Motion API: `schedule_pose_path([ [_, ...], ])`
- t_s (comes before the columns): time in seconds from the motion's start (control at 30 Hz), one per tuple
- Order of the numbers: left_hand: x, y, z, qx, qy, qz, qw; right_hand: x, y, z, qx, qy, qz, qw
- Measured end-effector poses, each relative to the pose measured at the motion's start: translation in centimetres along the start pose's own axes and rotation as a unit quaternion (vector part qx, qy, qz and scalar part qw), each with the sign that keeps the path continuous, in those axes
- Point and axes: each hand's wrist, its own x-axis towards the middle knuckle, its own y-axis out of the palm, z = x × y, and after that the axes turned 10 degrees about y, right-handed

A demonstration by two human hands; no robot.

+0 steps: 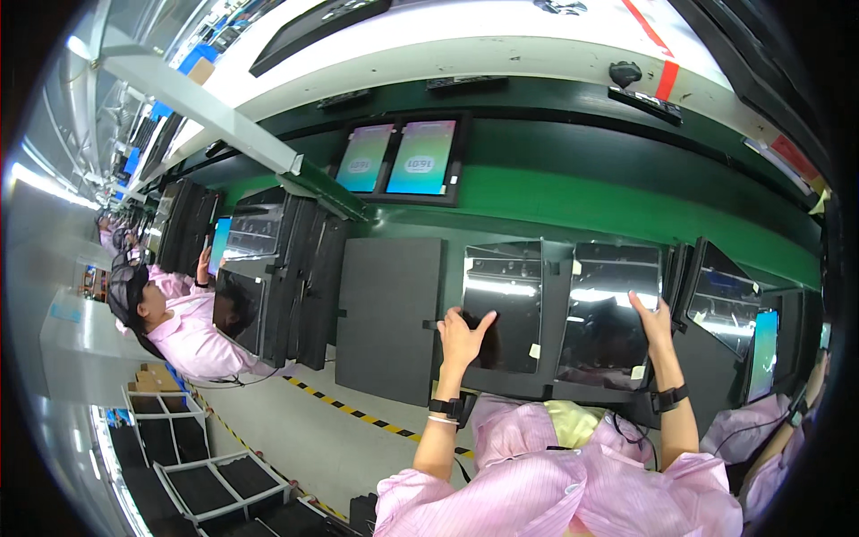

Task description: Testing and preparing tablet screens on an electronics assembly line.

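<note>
Two dark, glossy tablets lie side by side in a black foam tray (557, 286) at the centre right of the frame, the left tablet (503, 309) and the right tablet (608, 331) being separated by a strip of foam. The tray's left edge is touched by the left hand (463, 338), whose thumb is spread over the left tablet. The right edge of the right tablet is met by the right hand (654, 322), its thumb laid over the glass; its other fingers are partly hidden, and whether either hand is clenched or only rested cannot be told. A black wristband (446, 408) is worn on the left wrist. Just left of the tray, a flat black foam panel (391, 309) is seen. In the upper centre, two lit tablets (419, 159) are held in a second black tray (384, 179) on the green bench surface (573, 170). Stacked black trays (313, 286) are placed left of centre, beside a co-worker in a pink shirt (201, 331). Reflections are thrown across both dark screens. The floor at lower left is marked by yellow-and-black tape (358, 413).
</note>
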Motion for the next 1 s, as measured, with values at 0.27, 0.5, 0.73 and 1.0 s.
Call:
schedule_pose_path([
  [0.27, 2.3, 1.6, -5.1, -0.311, -0.039, 0.067, 0.947, -4.8, -6.7, 1.6, 0.042, -0.088, -0.116, 0.988],
  [0.5, 3.2, -2.0, -4.9, -0.594, 0.064, 0.038, 0.801, -12.5, -9.2, 7.8, -0.108, -0.472, -0.130, 0.865],
  [0.73, 3.6, -4.2, -8.2, -0.616, 0.232, -0.042, 0.751, -15.7, -9.4, 8.2, 0.083, -0.486, -0.072, 0.867],
  [1.0, -5.4, -10.5, -13.6, -0.340, 0.240, -0.193, 0.889, -11.6, -15.5, 3.2, 0.248, -0.361, 0.060, 0.897],
])
